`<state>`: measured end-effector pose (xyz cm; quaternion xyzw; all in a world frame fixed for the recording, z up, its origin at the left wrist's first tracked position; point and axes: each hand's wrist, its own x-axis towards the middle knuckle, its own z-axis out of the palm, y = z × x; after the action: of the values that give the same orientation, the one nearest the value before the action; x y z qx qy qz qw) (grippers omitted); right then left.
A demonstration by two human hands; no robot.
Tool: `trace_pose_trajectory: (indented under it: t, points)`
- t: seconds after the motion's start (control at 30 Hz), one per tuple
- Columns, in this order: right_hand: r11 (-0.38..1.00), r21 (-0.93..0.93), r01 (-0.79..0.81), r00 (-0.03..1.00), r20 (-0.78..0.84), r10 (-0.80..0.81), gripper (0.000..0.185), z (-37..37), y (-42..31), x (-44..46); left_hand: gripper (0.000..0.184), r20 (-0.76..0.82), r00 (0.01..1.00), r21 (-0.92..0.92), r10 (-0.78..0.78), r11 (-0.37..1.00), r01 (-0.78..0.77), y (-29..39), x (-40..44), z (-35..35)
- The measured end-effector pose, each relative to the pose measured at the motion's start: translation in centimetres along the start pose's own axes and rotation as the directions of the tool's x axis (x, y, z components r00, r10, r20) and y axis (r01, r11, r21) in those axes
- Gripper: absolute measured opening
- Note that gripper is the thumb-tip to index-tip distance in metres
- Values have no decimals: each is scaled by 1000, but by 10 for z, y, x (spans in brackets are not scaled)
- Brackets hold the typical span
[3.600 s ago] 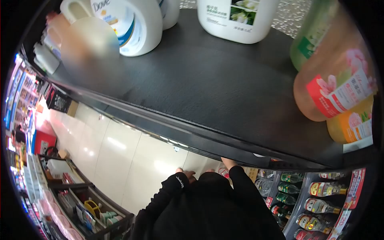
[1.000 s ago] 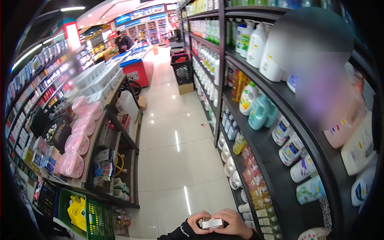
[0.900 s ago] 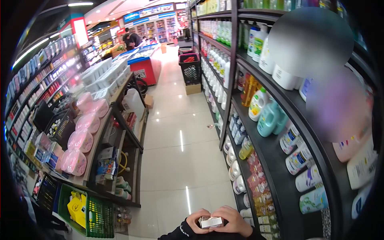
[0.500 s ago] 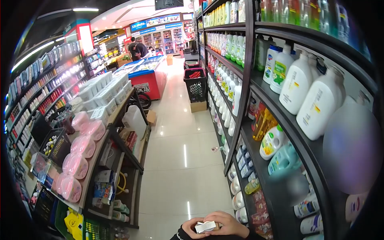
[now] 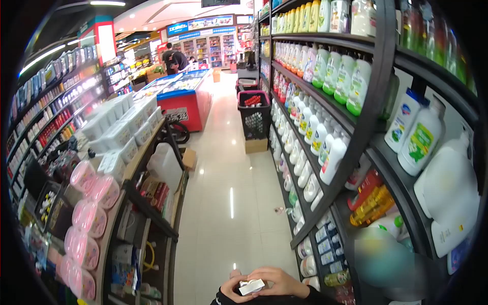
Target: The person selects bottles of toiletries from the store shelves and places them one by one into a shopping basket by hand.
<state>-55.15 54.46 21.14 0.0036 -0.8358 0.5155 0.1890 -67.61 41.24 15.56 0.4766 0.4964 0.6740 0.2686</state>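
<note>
At the bottom of the head view, my left hand (image 5: 230,290) and my right hand (image 5: 280,282) are both closed around a small white box-like item (image 5: 252,287). Its pale flat face shows between the fingers, while the rest of it is covered by my hands. The exact kind of item cannot be made out. Dark sleeves end at both wrists, and the tiled aisle floor (image 5: 233,218) lies below.
On the right, a black shelf rack (image 5: 358,132) holds rows of bottles. Pink lidded tubs (image 5: 89,217) and white baskets (image 5: 118,134) line the left table. Farther along stand a black basket (image 5: 255,119) on a carton, a red-and-blue chest freezer (image 5: 190,109) and people (image 5: 174,60).
The view has moved forward along the aisle, so nearby shelves and tubs have shifted toward me. Both hands stay around the small white item, slightly further left in view.
</note>
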Motion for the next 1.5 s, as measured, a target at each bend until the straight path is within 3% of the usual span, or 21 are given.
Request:
trace_pose_trajectory:
  t: [0.1, 0.17, 0.2, 0.37, 0.43, 0.57, 0.63, 0.67, 0.8, 0.9, 0.97, 1.03, 1.1, 1.17, 1.23, 1.27, 1.33, 1.43, 1.5]
  points:
    - [999, 31, -34, 999, -18, 34, 35, -8, 25, 52, 56, 64, 996, 109, -56, 993, 49, -17, 53, -41]
    - [998, 35, -50, 997, -54, 52, 35, -12, 38, 86, 56, 88, 996, 234, 20, 971, -40, -24, 86, -68]
    - [998, 41, -42, 996, -71, 45, 35, -14, 46, 102, 59, 204, 978, 270, -53, 963, -4, -30, 101, -87]
    - [989, 61, -138, 981, -131, 145, 36, -25, 73, 169, 52, 279, 948, 184, -154, 977, 105, -49, 176, -136]
    - [995, -11, -100, 983, -158, 97, 37, -31, 86, 192, 53, 354, 935, 298, -10, 949, -102, -69, 203, -155]
    - [992, 11, -127, 983, -132, 127, 37, -55, 113, 241, 54, 276, 960, 318, 33, 940, -123, -86, 249, -169]
    - [997, -40, -71, 991, -118, 66, 38, -70, 134, 265, 54, 201, 979, 300, -17, 953, -45, -97, 273, -174]
    - [997, -23, -67, 991, -116, 64, 37, -78, 144, 277, 53, 182, 983, 341, 15, 937, -77, -101, 287, -176]
    - [998, -14, -59, 993, -102, 58, 37, -112, 197, 326, 54, 182, 983, 302, 4, 951, -59, -150, 343, -193]
    - [977, 67, -204, 979, 10, 203, 34, -140, 223, 365, 55, 135, 987, 280, -87, 959, 46, -168, 388, -202]
    - [988, 118, -102, 993, 70, 95, 35, -170, 238, 400, 55, 124, 988, 322, -91, 946, 47, -172, 423, -213]
    - [983, 140, -120, 992, 51, 114, 36, -186, 243, 433, 52, 95, 991, 288, -91, 956, 61, -173, 457, -224]
    - [999, -13, -50, 997, 65, 50, 37, -201, 252, 465, 53, 63, 997, 331, -54, 943, 30, -172, 483, -232]
    - [1000, -10, -1, 996, 92, 2, 38, -210, 266, 492, 54, 2, 999, 378, 35, 925, -34, -184, 507, -245]
    - [996, -79, 31, 998, 61, -26, 36, -216, 283, 517, 52, -19, 999, 384, 30, 923, -20, -198, 528, -256]
    - [996, -82, 20, 998, 54, -16, 36, -221, 292, 530, 51, -39, 999, 386, 20, 922, -3, -207, 538, -263]
    - [992, 26, -124, 970, 213, 116, 38, -236, 313, 560, 49, -67, 998, 390, 14, 921, 14, -222, 565, -275]
    - [972, 88, -218, 961, 190, 199, 39, -249, 351, 595, 47, -1, 997, 400, -74, 914, 68, -259, 604, -306]
    - [967, 99, -234, 965, 147, 218, 39, -255, 382, 617, 45, 94, 996, 404, 3, 914, -41, -271, 651, -323]
